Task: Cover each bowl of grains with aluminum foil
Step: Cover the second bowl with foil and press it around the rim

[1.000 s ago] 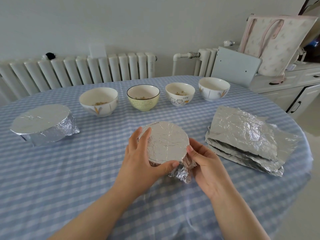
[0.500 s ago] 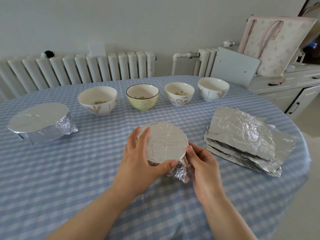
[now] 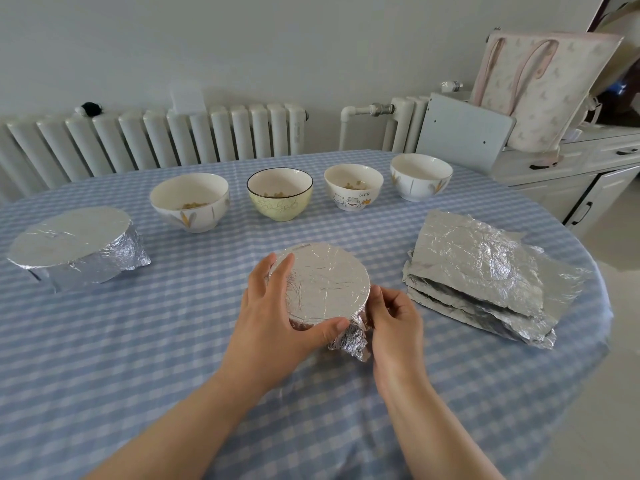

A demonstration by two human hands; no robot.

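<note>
A foil-covered bowl (image 3: 327, 282) stands in the middle of the table. My left hand (image 3: 273, 320) grips its left and near rim, thumb on the front edge. My right hand (image 3: 393, 320) curls against its right side, pinching the crumpled foil below the rim. A second foil-covered bowl (image 3: 74, 244) sits at the far left. Behind stand several uncovered bowls: a white one with grains (image 3: 190, 200), a yellow-green one (image 3: 280, 194), a small cartoon-printed one (image 3: 353, 187) and a white one (image 3: 420, 176). A stack of foil sheets (image 3: 485, 271) lies to the right.
A blue checked cloth covers the round table (image 3: 173, 341), whose edge curves away at right. Radiators (image 3: 156, 140) line the wall behind. A white cabinet (image 3: 571, 174) with a patterned tote bag (image 3: 540, 88) stands at the far right.
My right hand has curled in tighter against the bowl's right side, pressing the foil there. My left hand keeps its hold on the rim.
</note>
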